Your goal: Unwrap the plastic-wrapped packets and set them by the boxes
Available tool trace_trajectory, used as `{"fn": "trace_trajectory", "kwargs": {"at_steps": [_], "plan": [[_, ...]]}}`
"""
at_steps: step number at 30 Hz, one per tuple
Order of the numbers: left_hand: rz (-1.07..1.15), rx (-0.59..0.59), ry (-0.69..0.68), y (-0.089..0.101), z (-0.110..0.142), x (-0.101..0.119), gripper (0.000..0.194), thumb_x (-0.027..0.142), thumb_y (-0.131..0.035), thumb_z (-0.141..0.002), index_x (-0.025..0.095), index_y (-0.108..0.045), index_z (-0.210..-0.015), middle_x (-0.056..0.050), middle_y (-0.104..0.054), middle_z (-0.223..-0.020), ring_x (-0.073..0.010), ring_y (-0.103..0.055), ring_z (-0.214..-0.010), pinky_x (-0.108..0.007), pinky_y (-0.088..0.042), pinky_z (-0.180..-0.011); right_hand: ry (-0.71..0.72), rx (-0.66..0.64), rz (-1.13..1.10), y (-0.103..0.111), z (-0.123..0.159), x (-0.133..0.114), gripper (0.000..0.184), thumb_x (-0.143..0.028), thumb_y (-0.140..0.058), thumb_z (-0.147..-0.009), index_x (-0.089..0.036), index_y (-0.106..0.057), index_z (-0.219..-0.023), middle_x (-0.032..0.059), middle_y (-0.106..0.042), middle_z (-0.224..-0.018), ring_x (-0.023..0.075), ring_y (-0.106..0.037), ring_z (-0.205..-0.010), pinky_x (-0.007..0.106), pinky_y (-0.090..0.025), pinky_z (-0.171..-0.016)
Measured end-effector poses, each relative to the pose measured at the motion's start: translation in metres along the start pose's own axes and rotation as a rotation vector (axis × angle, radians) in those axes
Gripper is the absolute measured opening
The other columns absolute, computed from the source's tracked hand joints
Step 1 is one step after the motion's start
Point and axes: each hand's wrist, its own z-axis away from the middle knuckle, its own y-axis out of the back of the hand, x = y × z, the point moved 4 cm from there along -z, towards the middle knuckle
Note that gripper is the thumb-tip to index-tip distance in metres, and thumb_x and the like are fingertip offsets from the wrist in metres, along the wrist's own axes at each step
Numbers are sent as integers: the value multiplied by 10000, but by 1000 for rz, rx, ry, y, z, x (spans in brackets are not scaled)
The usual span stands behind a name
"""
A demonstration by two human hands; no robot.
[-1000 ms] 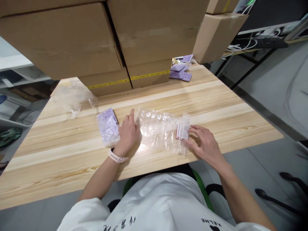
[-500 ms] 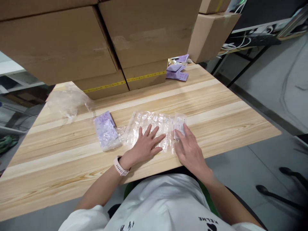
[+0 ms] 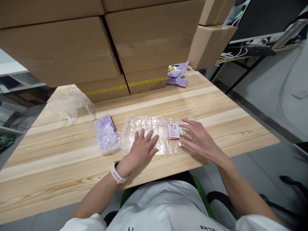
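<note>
A clear plastic packaging sheet, marked with several parallel strips, lies flat near the table's front edge. My left hand rests on its left half, fingers spread, a pale watch band on the wrist. On the right half sits a small white and red packet with a barcode label. Just right of this packet is my right hand, its thumb and fingers apart around the packet's right side; whether a fingertip touches it I cannot tell. Left of the sheet lies a purple printed pouch under crinkled clear plastic.
Large cardboard boxes are stacked across the back of the wooden table. Several purple packets lie beside them. Crumpled clear plastic spreads at the back left. A desk with cables and a monitor stands at the right.
My right hand has opened and drawn off to the right, uncovering the packet. The sheet now lies spread further right. My left hand has slid slightly left.
</note>
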Motion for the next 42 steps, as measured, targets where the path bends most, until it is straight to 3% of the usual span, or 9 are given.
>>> {"fn": "trace_trajectory", "kwargs": {"at_steps": [3, 5, 9, 12, 19, 22, 26, 30, 42], "plan": [[-12, 22, -6, -3, 0, -2, 499, 397, -528, -1039, 265, -495, -1520, -130, -446, -1616, -466, -349, -1483, -710, -273, -1174, 34, -320, -70, -26, -27, 14, 816, -445, -815, -803, -291, -473, -1528, 139, -457, -1596, 369, -438, -1449, 580, -412, -1144], [-20, 24, -2, -7, -1, -4, 507, 383, -529, -1039, 255, -487, -1528, -131, -446, -1619, -474, -347, -1484, -713, -279, -1169, 51, -403, -95, -45, -34, 22, 792, -440, -814, -808, -287, -490, -1514, 132, -545, -1513, 352, -496, -1387, 571, -435, -1121], [-38, 22, 30, -13, -2, -8, 531, 364, -550, -1029, 225, -486, -1538, -129, -437, -1629, -495, -326, -1493, -708, -298, -1167, 110, -254, -54, -65, -37, 22, 472, -397, -706, -916, -241, -637, -1355, 145, -617, -1375, 317, -542, -1289, 545, -439, -1114], [-46, -1, 63, -14, -4, -11, 561, 370, -545, -1032, 209, -458, -1563, -132, -407, -1648, -507, -303, -1505, -713, -306, -1169, 71, -141, -59, -60, -46, 31, 464, -407, -699, -912, -242, -644, -1342, 140, -620, -1347, 320, -546, -1251, 545, -457, -1087], [-50, -1, 80, -15, -4, -14, 568, 387, -533, -1041, 233, -434, -1579, -114, -401, -1655, -490, -286, -1526, -713, -319, -1183, -373, 233, 90, -10, -105, 152, 506, -473, -658, -878, -192, -651, -1299, 163, -647, -1267, 345, -540, -1214, 569, -356, -1141], [-52, 9, 73, -16, -4, -15, 555, 382, -522, -1044, 236, -440, -1573, -102, -397, -1658, -494, -293, -1521, -702, -329, -1186, -541, 258, 198, -13, -113, 190, 653, -464, -659, -845, -94, -585, -1378, 248, -589, -1364, 400, -481, -1291, 596, -306, -1147], [-52, 37, 54, -19, -2, -16, 554, 372, -510, -1049, 244, -423, -1581, -102, -400, -1656, -483, -285, -1528, -707, -342, -1177, -690, 259, 296, -26, -100, 202, 919, -575, -688, -815, -120, -404, -1561, 289, -298, -1620, 486, -319, -1436, 624, -299, -1133], [-66, 76, 25, -24, 0, -18, 559, 384, -475, -1064, 250, -390, -1600, -104, -387, -1662, -480, -277, -1533, -716, -351, -1169, -649, 208, 351, -40, -103, 206, 729, -498, -532, -944, -116, -419, -1554, 306, -282, -1621, 482, -370, -1401, 623, -316, -1120], [-136, 132, -1, -23, 4, -13, 601, 400, -481, -1064, 235, -328, -1622, -89, -361, -1678, -479, -307, -1523, -701, -413, -1151, -720, 215, 321, -96, -255, 252, 617, -397, -394, -1013, -90, -397, -1548, 333, -211, -1631, 437, -366, -1403, 607, -312, -1113]]}}
